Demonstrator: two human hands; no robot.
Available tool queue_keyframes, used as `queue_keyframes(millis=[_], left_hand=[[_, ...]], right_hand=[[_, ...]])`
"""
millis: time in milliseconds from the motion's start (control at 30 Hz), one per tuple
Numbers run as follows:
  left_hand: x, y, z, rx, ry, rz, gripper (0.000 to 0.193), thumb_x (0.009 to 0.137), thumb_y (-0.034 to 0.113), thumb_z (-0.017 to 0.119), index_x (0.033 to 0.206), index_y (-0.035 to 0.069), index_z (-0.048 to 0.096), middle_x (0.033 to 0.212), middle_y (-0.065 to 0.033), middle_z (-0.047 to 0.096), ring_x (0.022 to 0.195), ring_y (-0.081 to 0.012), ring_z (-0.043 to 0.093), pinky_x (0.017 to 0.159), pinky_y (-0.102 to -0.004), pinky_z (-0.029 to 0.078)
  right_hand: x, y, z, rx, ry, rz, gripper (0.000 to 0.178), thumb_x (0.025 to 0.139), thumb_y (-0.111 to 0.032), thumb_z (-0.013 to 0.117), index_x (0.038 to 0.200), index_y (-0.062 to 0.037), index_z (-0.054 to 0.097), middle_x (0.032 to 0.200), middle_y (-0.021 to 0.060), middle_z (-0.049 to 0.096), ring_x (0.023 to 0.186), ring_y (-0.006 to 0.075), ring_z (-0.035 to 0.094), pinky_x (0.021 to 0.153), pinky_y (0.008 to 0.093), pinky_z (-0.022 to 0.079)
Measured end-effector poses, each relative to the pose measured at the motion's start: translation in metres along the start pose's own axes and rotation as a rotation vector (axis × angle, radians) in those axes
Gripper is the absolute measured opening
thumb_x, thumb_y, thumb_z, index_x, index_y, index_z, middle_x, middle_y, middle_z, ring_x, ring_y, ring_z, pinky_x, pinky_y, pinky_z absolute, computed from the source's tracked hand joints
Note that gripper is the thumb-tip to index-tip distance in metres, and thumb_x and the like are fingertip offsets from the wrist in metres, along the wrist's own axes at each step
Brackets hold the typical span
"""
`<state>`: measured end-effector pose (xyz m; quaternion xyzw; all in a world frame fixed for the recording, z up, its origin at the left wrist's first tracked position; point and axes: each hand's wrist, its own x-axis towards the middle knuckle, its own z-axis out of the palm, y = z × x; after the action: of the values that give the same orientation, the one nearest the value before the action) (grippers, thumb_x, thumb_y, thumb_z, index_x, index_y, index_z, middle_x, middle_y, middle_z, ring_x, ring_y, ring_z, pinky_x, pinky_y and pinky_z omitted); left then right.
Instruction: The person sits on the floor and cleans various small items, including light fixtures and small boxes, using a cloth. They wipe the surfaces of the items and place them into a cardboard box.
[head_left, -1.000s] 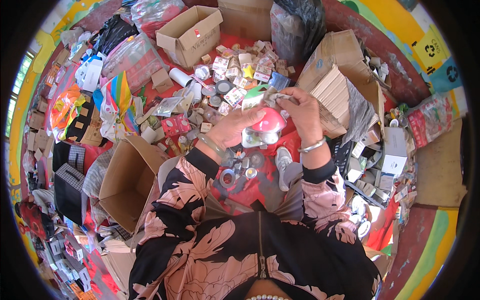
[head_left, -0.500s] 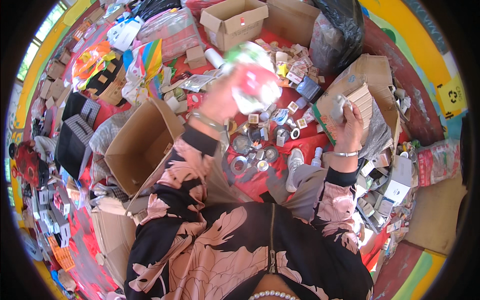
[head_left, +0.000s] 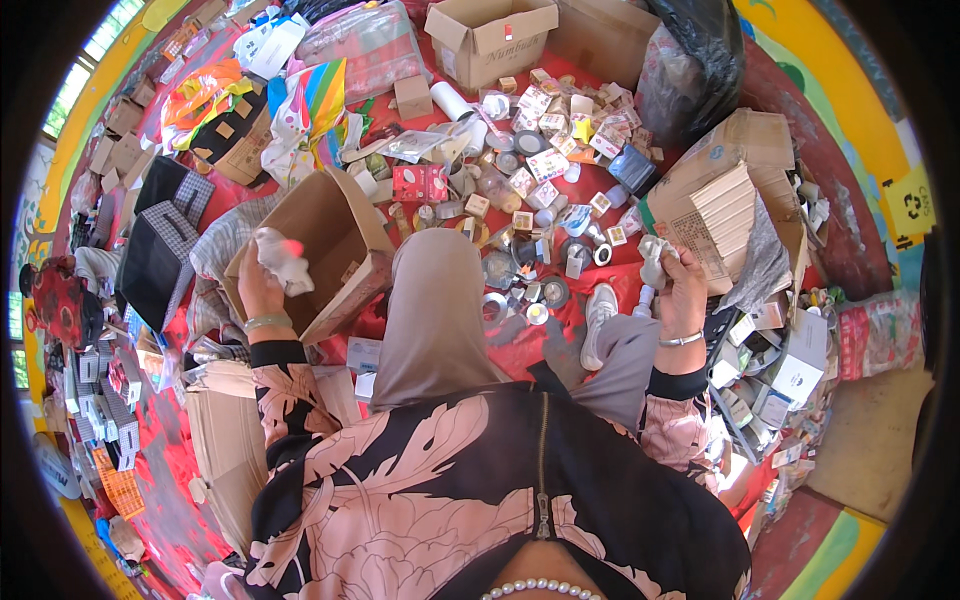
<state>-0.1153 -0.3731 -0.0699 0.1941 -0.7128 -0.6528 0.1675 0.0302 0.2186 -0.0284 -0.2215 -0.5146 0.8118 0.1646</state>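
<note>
- A red floor covering [head_left: 170, 470], scuffed with grey, runs through the frame, showing most plainly at lower left.
- A yellow painted wall [head_left: 830, 55] curves along the upper right; a bright window [head_left: 88, 85] sits at upper left.
- Small printed cartons [head_left: 610, 130] lie in a loose heap at upper centre, beside a black plastic bag [head_left: 700, 65] and below a brown carton [head_left: 492, 45].
- At left of centre, an open cardboard box [head_left: 365, 215] tilts its mouth toward the wearer.
- The left hand [head_left: 262, 292] holds a white-and-red item [head_left: 285, 265] at that mouth; blur hides the fingertips, so I cannot tell how widely they are spread.
- The right hand [head_left: 683, 292], right of centre, pinches a crumpled grey-white cloth [head_left: 654, 262] between thumb and bent fingers.
- One second ago both hands met around the item at centre; now they are well apart, the item having moved left to the box.
- A trousered knee [head_left: 435, 290] has come into view at centre.
</note>
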Motion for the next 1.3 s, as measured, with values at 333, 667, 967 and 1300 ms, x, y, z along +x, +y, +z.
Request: queue_keyframes(millis=[333,667,967,1300], left_hand=[[0.009,0.122,0.199,0.132,-0.421,0.797,0.029,0.083,0.005,0.05,0.111,0.001,0.057,0.109,-0.0109,0.058,0.102,-0.0195,0.055,0.087,-0.0293,0.044],[0.021,-0.05,0.498,0.88,-1.22,0.655,0.027,0.076,0.029,0.055,0.088,0.008,0.068,0.089,-0.0149,0.065,0.081,-0.0292,0.062,0.076,-0.0381,0.047],[-0.006,-0.24,0.477,1.067,-0.894,0.112,0.057,0.079,0.04,0.053,0.128,0.013,0.042,0.125,-0.0245,0.046,0.118,-0.0396,0.042,0.096,-0.0453,0.036],[-0.02,-0.25,0.462,1.02,-0.792,0.498,0.054,0.076,0.037,0.056,0.117,0.001,0.051,0.121,-0.0284,0.047,0.124,-0.0393,0.032,0.105,-0.0444,0.023]], right_hand=[[-0.008,-0.003,0.015,-0.064,-0.034,0.053,0.009,0.083,-0.001,0.056,0.091,0.0014,0.061,0.084,0.0077,0.065,0.071,0.0128,0.061,0.062,0.0227,0.049],[0.003,-0.008,0.036,-0.097,0.002,0.235,0.012,0.08,0.004,0.054,0.09,0.0001,0.059,0.082,0.0056,0.063,0.072,0.0116,0.059,0.067,0.0225,0.047],[0.012,-0.021,0.028,-0.025,0.128,0.35,0.012,0.077,0.001,0.056,0.089,0.001,0.059,0.083,0.0059,0.062,0.072,0.0124,0.058,0.069,0.0231,0.046],[0.019,-0.018,0.019,0.05,0.125,0.383,0.019,0.076,0.0,0.065,0.094,0.0031,0.059,0.084,0.0072,0.062,0.074,0.0122,0.059,0.07,0.0226,0.047]])
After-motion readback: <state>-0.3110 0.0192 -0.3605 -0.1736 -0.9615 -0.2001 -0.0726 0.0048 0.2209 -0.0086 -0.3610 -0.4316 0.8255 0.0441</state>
